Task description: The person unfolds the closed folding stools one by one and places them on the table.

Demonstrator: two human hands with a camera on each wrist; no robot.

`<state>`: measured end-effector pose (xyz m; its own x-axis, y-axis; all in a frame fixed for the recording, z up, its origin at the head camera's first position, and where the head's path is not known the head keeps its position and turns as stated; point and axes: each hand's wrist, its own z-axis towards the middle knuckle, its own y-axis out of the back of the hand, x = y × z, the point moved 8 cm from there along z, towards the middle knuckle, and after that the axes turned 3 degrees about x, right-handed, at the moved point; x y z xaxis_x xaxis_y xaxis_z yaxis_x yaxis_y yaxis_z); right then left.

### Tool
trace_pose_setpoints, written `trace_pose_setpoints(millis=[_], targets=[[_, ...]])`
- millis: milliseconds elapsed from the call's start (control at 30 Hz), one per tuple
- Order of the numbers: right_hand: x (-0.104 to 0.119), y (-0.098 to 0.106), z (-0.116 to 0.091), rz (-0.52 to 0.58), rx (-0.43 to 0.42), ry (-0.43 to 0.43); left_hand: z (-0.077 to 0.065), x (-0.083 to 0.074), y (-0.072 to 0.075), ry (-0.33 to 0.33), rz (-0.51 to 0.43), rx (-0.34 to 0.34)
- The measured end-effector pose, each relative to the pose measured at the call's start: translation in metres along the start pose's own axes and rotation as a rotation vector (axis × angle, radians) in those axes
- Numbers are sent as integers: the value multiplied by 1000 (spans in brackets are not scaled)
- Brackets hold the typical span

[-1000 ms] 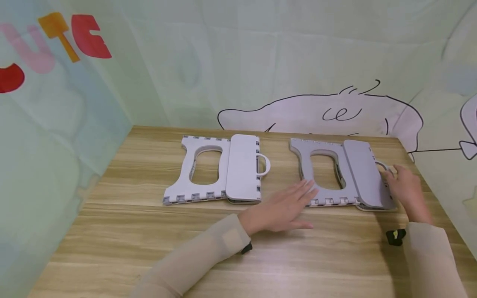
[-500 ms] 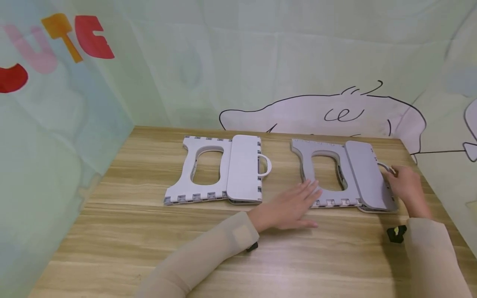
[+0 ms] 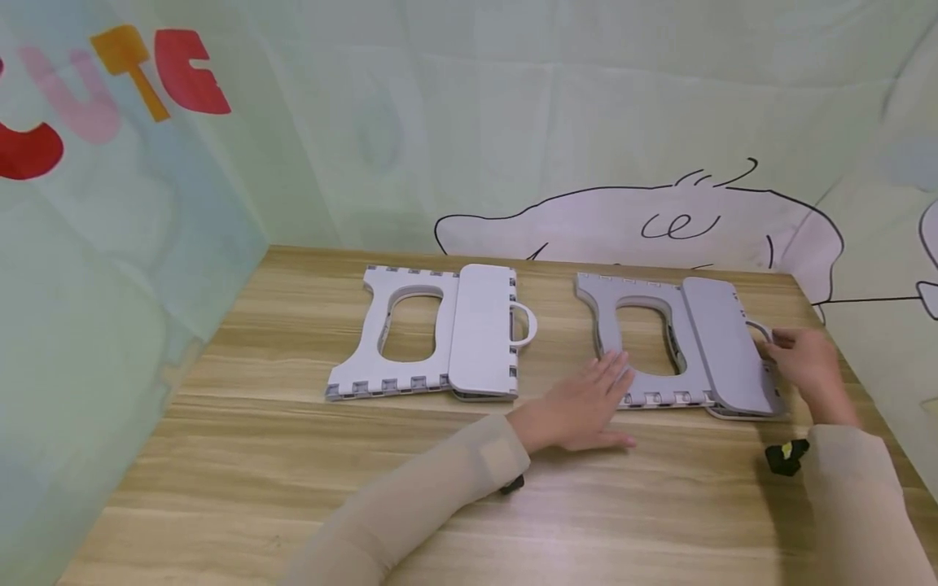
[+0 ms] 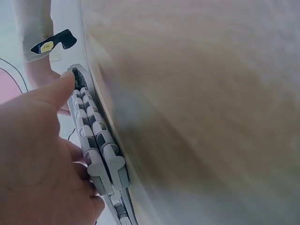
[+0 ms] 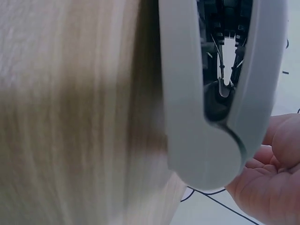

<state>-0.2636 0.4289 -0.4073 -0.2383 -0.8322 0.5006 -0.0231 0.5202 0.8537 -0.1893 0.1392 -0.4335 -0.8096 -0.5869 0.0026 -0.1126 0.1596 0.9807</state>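
In the head view a grey folding step stool (image 3: 721, 346) lies folded flat on the wooden table, its carrying handle (image 3: 759, 329) pointing right. My left hand (image 3: 575, 411) rests straight fingers on its near left leg edge, thumb spread toward me. The left wrist view shows the stool's hinged edge (image 4: 96, 126) beside that hand. At the other end, my right hand (image 3: 809, 370) pinches the handle between thumb and fingers. The right wrist view has the stool's rounded end (image 5: 206, 154) up close, with the curled fingers partly hidden behind it.
A second folded step stool (image 3: 479, 334), white, lies to the left with its handle (image 3: 523, 325) toward the grey one. Printed cloth walls (image 3: 352, 155) stand along the table's back and sides. The wooden table top (image 3: 293, 472) stretches toward me.
The head view has turned slightly left, so everything sits a little farther right in it. Both hands keep their places on the grey stool; the right fingers shift slightly at the handle.
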Motion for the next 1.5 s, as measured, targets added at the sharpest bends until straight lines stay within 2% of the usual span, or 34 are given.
trace_pose_setpoints(millis=[300,500,733,933,1300,1500], targets=[[-4,0,1,59,7,2,3,-2,-1,9,19,29],[-12,-2,1,147,30,-52,3,-3,-1,9,16,54],[-18,1,2,234,7,-105,2,-5,2,27,1,92],[-21,1,3,317,26,-154,2,-6,3,30,12,101],[-10,12,-3,388,32,-109,0,-6,5,39,-27,106],[-7,18,-8,372,23,-95,-1,-6,7,38,-35,103]])
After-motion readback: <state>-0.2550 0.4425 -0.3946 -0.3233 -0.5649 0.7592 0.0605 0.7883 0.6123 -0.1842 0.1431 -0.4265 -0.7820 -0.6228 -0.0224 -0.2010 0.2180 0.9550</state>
